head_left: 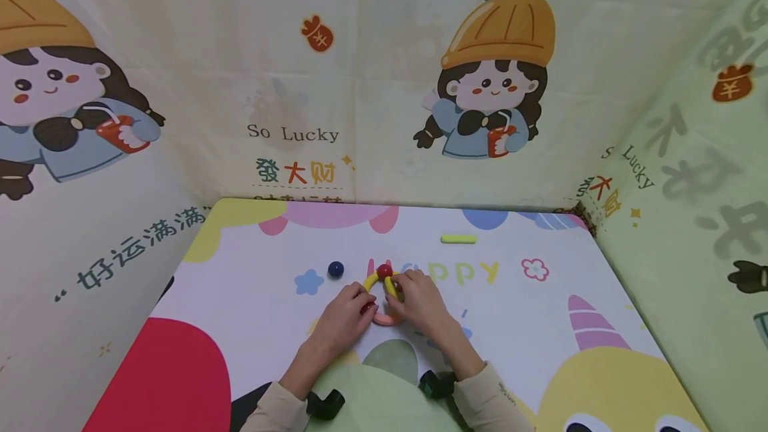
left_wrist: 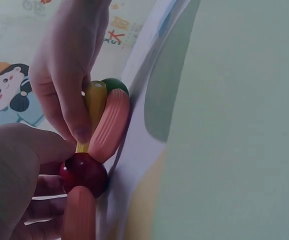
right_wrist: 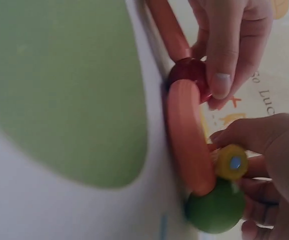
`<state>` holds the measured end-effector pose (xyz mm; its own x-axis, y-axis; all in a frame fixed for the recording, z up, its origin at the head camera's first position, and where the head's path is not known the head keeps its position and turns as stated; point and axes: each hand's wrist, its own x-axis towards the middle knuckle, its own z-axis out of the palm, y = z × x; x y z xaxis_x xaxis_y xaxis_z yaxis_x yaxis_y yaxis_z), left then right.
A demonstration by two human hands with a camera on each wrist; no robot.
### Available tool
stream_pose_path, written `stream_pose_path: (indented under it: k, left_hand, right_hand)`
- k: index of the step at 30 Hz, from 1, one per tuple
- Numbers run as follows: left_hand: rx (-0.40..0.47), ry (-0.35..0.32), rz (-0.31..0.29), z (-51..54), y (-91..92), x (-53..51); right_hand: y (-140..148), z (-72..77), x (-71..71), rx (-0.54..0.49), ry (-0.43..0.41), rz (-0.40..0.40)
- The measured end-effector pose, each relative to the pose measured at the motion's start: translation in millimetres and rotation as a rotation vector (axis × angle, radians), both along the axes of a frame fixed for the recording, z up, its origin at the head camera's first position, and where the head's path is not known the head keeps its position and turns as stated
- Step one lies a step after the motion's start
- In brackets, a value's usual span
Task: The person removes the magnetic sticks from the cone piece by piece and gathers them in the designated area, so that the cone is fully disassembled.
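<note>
My left hand [head_left: 345,315] pinches a glossy red ball [left_wrist: 83,172] between thumb and fingers. At this ball meet a curved pink rod [right_wrist: 188,135] and a second pink rod [left_wrist: 79,215]. A green ball [right_wrist: 216,206] sits at the first pink rod's other end. My right hand [head_left: 420,299] pinches a yellow rod [left_wrist: 95,102] beside the green ball; the rod's end shows a bluish spot [right_wrist: 235,162]. Another red ball [head_left: 385,272] lies beyond the hands, with a curved yellow rod [head_left: 372,281] against its left side. Fingers hide several joints.
A dark blue ball [head_left: 335,269] lies to the left beyond the hands. Toward the table's far edge is a lime-green straight stick [head_left: 459,239]. The table [head_left: 258,345] has a printed cartoon cover, and patterned cloth [head_left: 384,85] hangs behind it.
</note>
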<state>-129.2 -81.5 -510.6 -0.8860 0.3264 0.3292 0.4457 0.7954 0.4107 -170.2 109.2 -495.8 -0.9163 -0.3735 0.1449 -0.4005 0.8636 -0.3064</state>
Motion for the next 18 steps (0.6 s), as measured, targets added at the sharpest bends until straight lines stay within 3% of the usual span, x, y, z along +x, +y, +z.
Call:
stream_pose_path:
  k: [6, 11, 18]
  left_hand:
    - [0.002, 0.014, -0.028, 4.0, 0.7, 2.4]
    - [-0.021, 0.009, -0.024, 7.6, -1.0, 2.5]
    - [0.002, -0.01, 0.021, 8.6, -3.3, 0.4]
  right_hand:
    - [-2, 10.9, -2.3, 0.057, -0.103, 0.024]
    - [-2, 15.0, -3.7, 0.04, -0.143, 0.06]
    - [-1, 17.1, -2.6, 0.042, -0.114, 0.139]
